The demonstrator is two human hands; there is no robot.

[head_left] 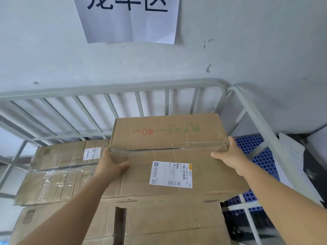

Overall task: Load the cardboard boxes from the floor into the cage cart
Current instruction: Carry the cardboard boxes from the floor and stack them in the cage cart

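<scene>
So the grey metal-barred cage cart [235,103] is filling up: a taped brown cardboard box with a white label [58,174] sits stacked at left. Both hands, left hand [110,162] and right hand [230,156], grip the sides of the flat brown cardboard box with a white shipping label [169,156], resting atop the right stack. Can't see the floor, so no idea what's left.

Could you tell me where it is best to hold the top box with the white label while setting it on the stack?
Probably by its two short ends, as the left hand and right hand do now: the box is wide and flat, and its taped top offers no handle.
</scene>
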